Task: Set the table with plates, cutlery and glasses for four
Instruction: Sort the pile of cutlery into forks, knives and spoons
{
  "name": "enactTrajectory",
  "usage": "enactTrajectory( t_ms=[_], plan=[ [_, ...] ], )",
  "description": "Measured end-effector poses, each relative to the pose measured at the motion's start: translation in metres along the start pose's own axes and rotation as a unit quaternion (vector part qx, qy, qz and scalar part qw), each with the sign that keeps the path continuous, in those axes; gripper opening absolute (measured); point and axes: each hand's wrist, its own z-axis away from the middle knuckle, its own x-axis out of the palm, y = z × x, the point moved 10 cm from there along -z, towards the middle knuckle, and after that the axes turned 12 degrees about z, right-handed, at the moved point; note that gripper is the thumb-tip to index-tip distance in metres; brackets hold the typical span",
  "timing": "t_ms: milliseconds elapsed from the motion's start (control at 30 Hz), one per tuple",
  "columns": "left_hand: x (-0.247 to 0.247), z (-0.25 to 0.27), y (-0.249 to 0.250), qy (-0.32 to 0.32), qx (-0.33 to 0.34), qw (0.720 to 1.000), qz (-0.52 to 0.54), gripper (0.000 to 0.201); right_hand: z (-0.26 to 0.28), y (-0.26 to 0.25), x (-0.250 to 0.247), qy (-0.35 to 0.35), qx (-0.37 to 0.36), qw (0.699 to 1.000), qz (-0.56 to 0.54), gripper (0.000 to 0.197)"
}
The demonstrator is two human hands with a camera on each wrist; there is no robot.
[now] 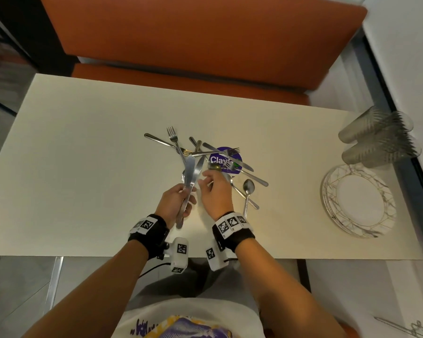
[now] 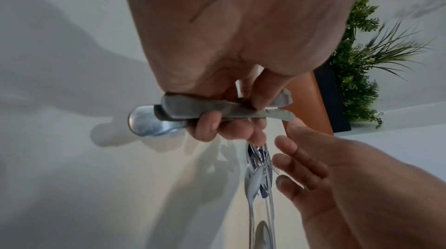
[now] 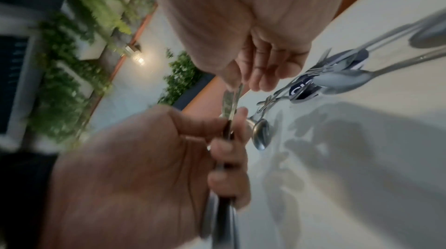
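The left hand (image 1: 175, 203) clamps two knives (image 1: 192, 175) upright, while the right hand (image 1: 215, 189), fingers loose and empty, hovers nearer the cutlery pile (image 1: 205, 154) just beyond.

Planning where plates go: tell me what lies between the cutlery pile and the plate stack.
Head view: bare table separates the cutlery pile from the plate stack; nothing lies between.
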Motion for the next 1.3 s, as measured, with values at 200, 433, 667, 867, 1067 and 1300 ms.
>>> enactTrajectory(
  t_ms=[200, 433, 667, 867, 1067, 1300],
  plan=[
    [0.009, 0.008, -0.005, -0.040, -0.012, 0.999, -0.022, 0.025, -0.020, 0.012, -0.002, -0.040, 0.068, 0.996, -0.050, 0.019],
    [0.013, 0.011, -0.006, -0.052, -0.029, 0.998, -0.015, 0.032, -0.015, 0.007, -0.006, -0.005, 0.026, 0.998, -0.062, 0.009],
    [0.011, 0.013, -0.017, -0.087, -0.080, 0.992, 0.034, 0.038, -0.015, 0.002, -0.007, -0.035, -0.015, 0.998, -0.056, 0.009],
    [0.006, 0.015, -0.018, -0.090, -0.091, 0.992, 0.018, 0.037, -0.019, 0.013, 0.006, -0.101, 0.057, 0.989, -0.095, 0.055],
    [0.008, 0.017, -0.025, -0.101, -0.110, 0.989, 0.013, 0.040, -0.021, 0.002, -0.012, -0.070, 0.013, 0.994, -0.082, 0.019],
    [-0.002, 0.016, -0.038, -0.052, -0.139, 0.986, -0.080, 0.065, -0.029, -0.002, -0.034, -0.019, 0.015, 0.993, -0.117, 0.014]
  ],
)
